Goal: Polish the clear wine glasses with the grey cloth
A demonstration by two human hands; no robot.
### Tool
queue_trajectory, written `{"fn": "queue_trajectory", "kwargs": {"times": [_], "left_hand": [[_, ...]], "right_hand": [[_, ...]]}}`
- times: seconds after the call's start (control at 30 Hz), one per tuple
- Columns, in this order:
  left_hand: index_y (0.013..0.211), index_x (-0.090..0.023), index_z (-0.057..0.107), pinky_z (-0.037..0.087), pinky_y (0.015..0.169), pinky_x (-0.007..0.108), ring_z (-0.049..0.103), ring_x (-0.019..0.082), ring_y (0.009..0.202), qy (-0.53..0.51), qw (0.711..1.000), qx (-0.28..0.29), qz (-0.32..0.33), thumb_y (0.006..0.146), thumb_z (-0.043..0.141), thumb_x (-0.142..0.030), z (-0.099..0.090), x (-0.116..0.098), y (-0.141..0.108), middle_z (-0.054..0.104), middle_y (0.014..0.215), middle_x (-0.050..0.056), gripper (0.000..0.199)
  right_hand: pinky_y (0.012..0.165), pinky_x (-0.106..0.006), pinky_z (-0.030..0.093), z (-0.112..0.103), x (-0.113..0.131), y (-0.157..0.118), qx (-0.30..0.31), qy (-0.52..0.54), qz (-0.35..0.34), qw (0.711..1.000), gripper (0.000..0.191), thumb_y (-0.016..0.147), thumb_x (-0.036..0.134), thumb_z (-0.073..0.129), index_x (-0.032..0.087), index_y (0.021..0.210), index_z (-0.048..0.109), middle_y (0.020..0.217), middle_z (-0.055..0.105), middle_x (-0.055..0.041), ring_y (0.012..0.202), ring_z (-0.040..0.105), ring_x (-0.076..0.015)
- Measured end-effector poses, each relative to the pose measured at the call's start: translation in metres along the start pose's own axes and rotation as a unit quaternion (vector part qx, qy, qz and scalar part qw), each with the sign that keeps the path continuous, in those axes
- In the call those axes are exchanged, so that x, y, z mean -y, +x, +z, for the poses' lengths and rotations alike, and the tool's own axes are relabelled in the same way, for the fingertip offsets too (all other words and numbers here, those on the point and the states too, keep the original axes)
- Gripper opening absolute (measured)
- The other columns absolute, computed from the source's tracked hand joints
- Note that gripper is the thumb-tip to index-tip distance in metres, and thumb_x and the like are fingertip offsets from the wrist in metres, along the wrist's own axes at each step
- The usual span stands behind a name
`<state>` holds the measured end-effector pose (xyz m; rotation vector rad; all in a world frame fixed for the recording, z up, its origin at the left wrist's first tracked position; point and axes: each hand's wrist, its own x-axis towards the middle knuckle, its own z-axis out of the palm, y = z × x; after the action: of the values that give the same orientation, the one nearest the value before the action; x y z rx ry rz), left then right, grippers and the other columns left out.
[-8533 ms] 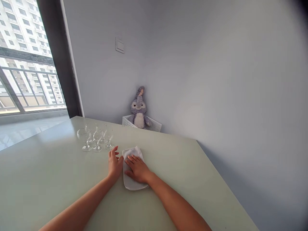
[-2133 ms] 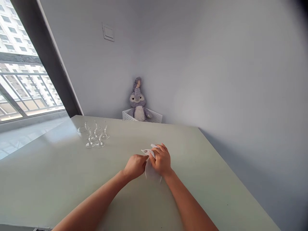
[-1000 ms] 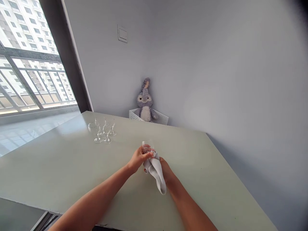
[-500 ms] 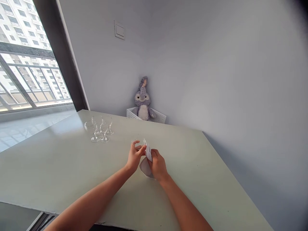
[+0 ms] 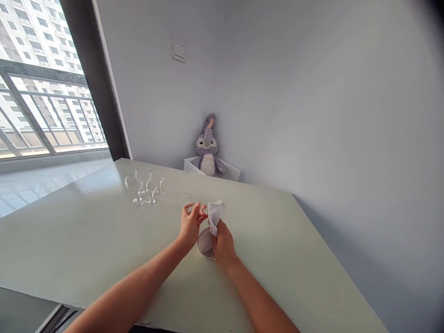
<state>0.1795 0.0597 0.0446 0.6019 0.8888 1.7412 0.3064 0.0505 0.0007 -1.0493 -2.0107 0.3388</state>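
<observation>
My left hand [image 5: 190, 225] grips a clear stemmed glass [image 5: 204, 243] by its upper part, and the glass is partly hidden by my fingers. Its round foot shows low between my hands. My right hand [image 5: 223, 243] is shut on a white cloth [image 5: 215, 216], which bunches upward against the glass. Both hands are above the pale green table [image 5: 69, 231]. Farther left on the table, three clear stemmed glasses [image 5: 145, 187] stand close together, well apart from my hands.
A plush grey rabbit [image 5: 207, 152] sits in a white perforated basket [image 5: 229, 172] at the table's far end. A wall switch [image 5: 178, 50] is on the grey wall. A large window [image 5: 45, 92] with railings lies to the left, and the table's edges slope away.
The cloth has shifted from the glass's lower part into a bunch held upward by my right hand, uncovering the round foot. Between the earlier frames, the glass was lifted off the table group.
</observation>
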Motion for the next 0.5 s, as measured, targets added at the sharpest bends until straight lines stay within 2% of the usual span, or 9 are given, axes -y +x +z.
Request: {"fn": "queue_trajectory", "kwargs": {"times": [0.07,0.13,0.2,0.27,0.33,0.4,0.47,0.5], "left_hand": [[0.101,-0.022,0.035,0.048,0.075,0.033,0.059,0.011,0.070,0.007,1.000,0.010,0.026,0.072,0.062,-0.037,0.002,-0.002,-0.003,0.057,0.070,-0.003,0.042],[0.105,-0.023,0.033,0.047,0.077,0.035,0.060,0.012,0.072,0.040,0.998,0.003,0.057,0.072,0.062,-0.036,0.002,-0.006,-0.003,0.058,0.073,-0.003,0.046],[0.107,-0.023,0.032,0.046,0.077,0.035,0.060,0.013,0.070,0.085,0.992,0.001,0.091,0.071,0.063,-0.036,0.000,-0.011,-0.001,0.060,0.083,0.000,0.049],[0.107,-0.023,0.034,0.045,0.076,0.034,0.060,0.014,0.071,0.127,0.984,-0.002,0.122,0.069,0.064,-0.036,-0.002,-0.015,0.001,0.060,0.090,0.003,0.050],[0.103,-0.022,0.041,0.044,0.076,0.033,0.060,0.016,0.076,0.173,0.974,-0.005,0.148,0.066,0.067,-0.036,-0.005,-0.018,0.002,0.060,0.090,0.005,0.047],[0.096,-0.021,0.048,0.042,0.080,0.033,0.058,0.016,0.079,0.236,0.956,0.005,0.173,0.064,0.068,-0.035,-0.007,-0.015,0.000,0.059,0.092,0.005,0.040],[0.092,-0.021,0.051,0.040,0.085,0.035,0.056,0.016,0.081,0.298,0.931,0.042,0.207,0.064,0.068,-0.034,-0.009,-0.005,-0.003,0.059,0.095,0.006,0.035],[0.094,-0.021,0.051,0.038,0.088,0.036,0.056,0.017,0.084,0.325,0.916,0.069,0.225,0.064,0.068,-0.033,-0.010,0.001,-0.006,0.058,0.096,0.006,0.036]], "right_hand": [[0.084,-0.041,0.044,0.003,0.000,-0.002,0.058,-0.051,-0.016,0.997,0.033,0.082,0.020,0.044,0.016,0.113,0.054,0.107,0.060,-0.0120,0.106,0.049,-0.0269],[0.087,-0.044,0.041,0.002,0.002,-0.004,0.109,-0.101,-0.061,0.987,0.028,0.077,0.030,0.055,0.016,0.100,0.061,0.101,0.062,-0.0122,0.107,0.047,-0.0303],[0.088,-0.043,0.040,-0.004,0.005,-0.005,0.151,-0.098,-0.102,0.978,0.038,0.071,0.045,0.061,0.020,0.100,0.062,0.104,0.062,-0.0100,0.108,0.047,-0.0305],[0.085,-0.038,0.043,-0.015,0.005,-0.004,0.167,-0.051,-0.112,0.978,0.043,0.074,0.054,0.054,0.023,0.103,0.060,0.107,0.062,-0.0069,0.106,0.050,-0.0265],[0.080,-0.032,0.045,-0.026,0.003,0.000,0.121,0.005,-0.065,0.990,0.037,0.083,0.050,0.042,0.023,0.102,0.060,0.102,0.063,-0.0059,0.098,0.055,-0.0208],[0.074,-0.028,0.046,-0.033,0.000,0.004,0.026,0.040,0.010,0.999,0.035,0.088,0.041,0.036,0.020,0.103,0.059,0.092,0.064,-0.0063,0.084,0.058,-0.0169],[0.068,-0.027,0.046,-0.035,-0.003,0.008,-0.049,0.037,0.048,0.997,0.032,0.088,0.035,0.038,0.018,0.107,0.057,0.081,0.061,-0.0055,0.072,0.057,-0.0153],[0.066,-0.027,0.045,-0.034,-0.003,0.008,-0.063,0.024,0.045,0.997,0.031,0.086,0.033,0.041,0.017,0.108,0.057,0.077,0.060,-0.0048,0.069,0.056,-0.0153]]}}
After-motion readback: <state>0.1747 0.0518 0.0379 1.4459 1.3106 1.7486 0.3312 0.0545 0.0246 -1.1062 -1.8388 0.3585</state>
